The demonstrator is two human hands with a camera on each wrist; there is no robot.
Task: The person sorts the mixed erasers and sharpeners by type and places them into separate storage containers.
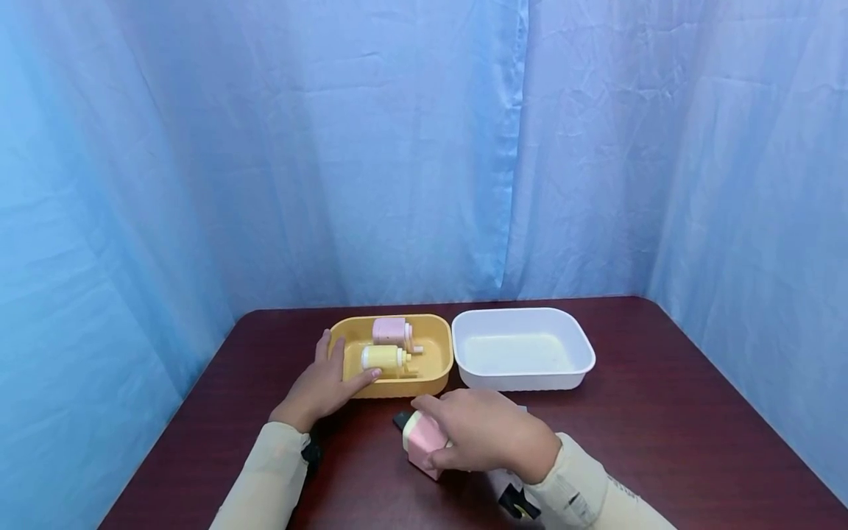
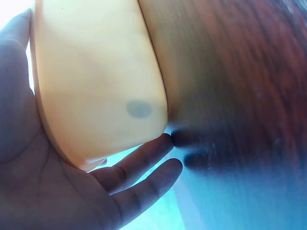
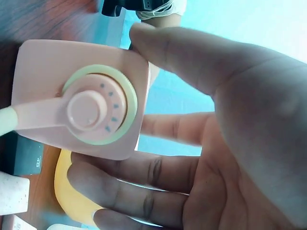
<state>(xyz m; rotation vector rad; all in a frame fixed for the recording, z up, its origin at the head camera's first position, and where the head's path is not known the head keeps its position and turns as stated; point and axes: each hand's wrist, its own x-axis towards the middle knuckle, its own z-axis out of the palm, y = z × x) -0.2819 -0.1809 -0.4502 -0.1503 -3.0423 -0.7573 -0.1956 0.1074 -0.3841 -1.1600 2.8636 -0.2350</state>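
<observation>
My right hand [image 1: 486, 434] grips a pink pencil sharpener [image 1: 426, 442] above the front of the table, thumb on one side and fingers on the other. In the right wrist view, the sharpener's crank [image 3: 43, 114] and round dial with a pale green ring face the camera. My left hand [image 1: 324, 386] rests at the left end of the yellow bin [image 1: 440, 379], thumb along the front rim and fingers extended past the corner. Inside that bin lie a pink sharpener [image 1: 389, 330] and a yellow sharpener [image 1: 383, 358], both on their sides with cranks to the right.
A white bin [image 1: 523, 382] stands right beside the yellow one. A dark block marked 4B [image 3: 29, 153] and a speckled white block [image 3: 13, 194] lie near the held sharpener. Blue curtains [image 1: 411, 147] hang behind the dark red table [image 1: 662, 412].
</observation>
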